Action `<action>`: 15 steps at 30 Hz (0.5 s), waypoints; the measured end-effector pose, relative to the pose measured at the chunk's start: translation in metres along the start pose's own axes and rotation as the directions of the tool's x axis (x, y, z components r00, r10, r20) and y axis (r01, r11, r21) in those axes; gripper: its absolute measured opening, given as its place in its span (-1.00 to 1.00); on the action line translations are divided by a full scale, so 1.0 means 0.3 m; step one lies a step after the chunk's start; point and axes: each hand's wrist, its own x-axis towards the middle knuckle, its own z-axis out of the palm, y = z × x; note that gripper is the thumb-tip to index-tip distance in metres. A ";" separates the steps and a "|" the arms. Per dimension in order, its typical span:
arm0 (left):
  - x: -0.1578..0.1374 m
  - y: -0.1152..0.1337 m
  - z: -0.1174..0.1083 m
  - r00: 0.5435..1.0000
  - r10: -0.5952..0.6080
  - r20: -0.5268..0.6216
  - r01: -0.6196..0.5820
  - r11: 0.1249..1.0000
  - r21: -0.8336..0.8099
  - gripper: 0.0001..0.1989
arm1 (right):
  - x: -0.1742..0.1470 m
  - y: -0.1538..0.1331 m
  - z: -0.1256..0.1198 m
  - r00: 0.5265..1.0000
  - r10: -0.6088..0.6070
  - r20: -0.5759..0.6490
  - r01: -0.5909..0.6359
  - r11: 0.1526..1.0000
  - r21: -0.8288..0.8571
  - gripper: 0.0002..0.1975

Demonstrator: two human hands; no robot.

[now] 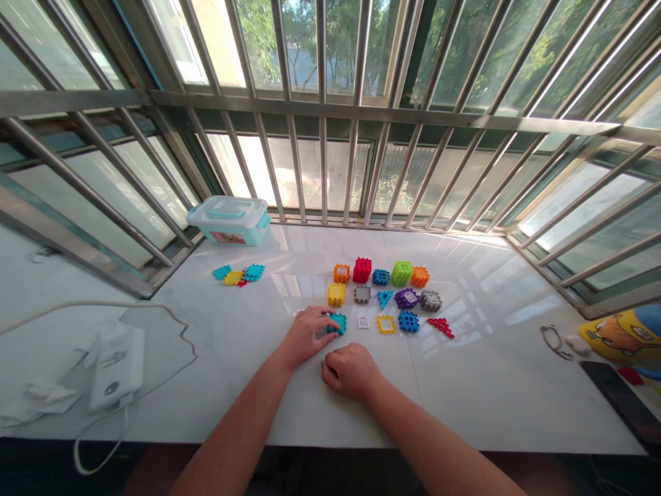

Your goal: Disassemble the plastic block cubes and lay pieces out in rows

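My left hand (308,335) has its thumb and fingers about a teal interlocking building tile (339,322), gripping its left side; part of the tile is hidden by the fingers. My right hand (354,372) rests on the table just below, curled into a fist, and nothing shows in it. To the right of the teal tile lie a small white window piece (363,322), a yellow tile (385,324), a blue tile stack (408,322) and a red triangle piece (441,327). Behind them sit a yellow stack (336,295), a grey one (362,294) and a purple one (407,298).
Farther back are red (362,270) and lime green (401,273) stacks. Loose teal and yellow tiles (234,277) lie at left, before a lidded box (230,222). A white device (118,368) with a cable is at left, a phone (622,403) at right. Metal bars (323,165) line the back.
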 end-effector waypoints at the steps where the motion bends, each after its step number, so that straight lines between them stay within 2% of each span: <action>1: 0.000 -0.001 -0.001 1.000 -0.001 0.003 0.001 1.000 -0.001 -0.89 | 0.000 -0.001 -0.003 1.000 0.004 0.003 -0.004 1.000 0.000 -0.71; 8: 0.005 -0.003 -0.006 1.000 0.005 0.023 -0.005 1.000 -0.023 -0.90 | 0.000 -0.004 -0.003 0.998 0.057 0.020 -0.057 0.998 0.009 -0.71; 11: 0.006 -0.008 -0.001 1.000 -0.013 0.022 0.013 1.000 -0.013 -0.89 | 0.001 -0.001 0.017 0.981 0.188 -0.035 -0.189 0.982 -0.010 -0.71; 15: 0.006 -0.021 0.009 1.000 -0.030 0.006 0.030 1.000 -0.006 -0.89 | 0.005 0.006 0.045 0.904 0.410 -0.119 -0.418 0.907 -0.052 -0.68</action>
